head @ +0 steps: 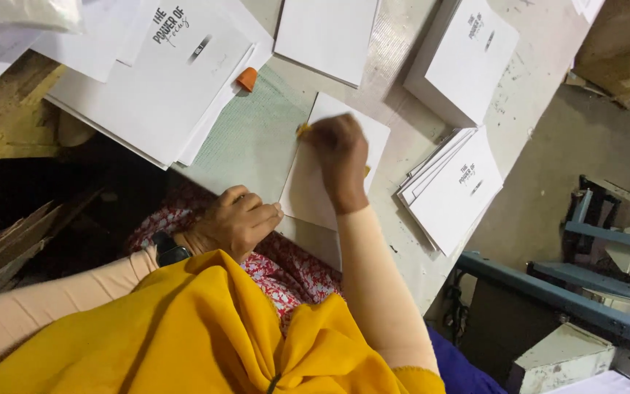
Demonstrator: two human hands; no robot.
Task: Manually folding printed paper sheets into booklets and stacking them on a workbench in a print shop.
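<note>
The folded white sheet (315,182) lies flat on the pale worktable (402,219), its near edge toward me and its left side overlapping a green cutting mat (257,138). My right hand (340,160) rests on top of the sheet near its far corner, fingers curled together around a small yellow-orange tool (304,130), of which I see only the tip past the knuckles and a sliver at the far side of the hand. My left hand (238,219) sits at the sheet's near left corner, fingers bent into a loose fist with the fingertips just touching the paper edge; I cannot tell whether it pins the sheet or merely rests beside it. I judge the sheet to be light and thin, stiff enough along its fold yet easy to crease or skid on the smooth table, so it is best held flat under a palm or pinched at a corner rather than lifted by the middle. An orange thimble-like cap (247,78) lies on the mat beyond. Stacks of printed white covers (162,80) sit to the far left, and more printed booklets (453,190) fan out to the right, with a thicker pile (468,58) behind them.
</note>
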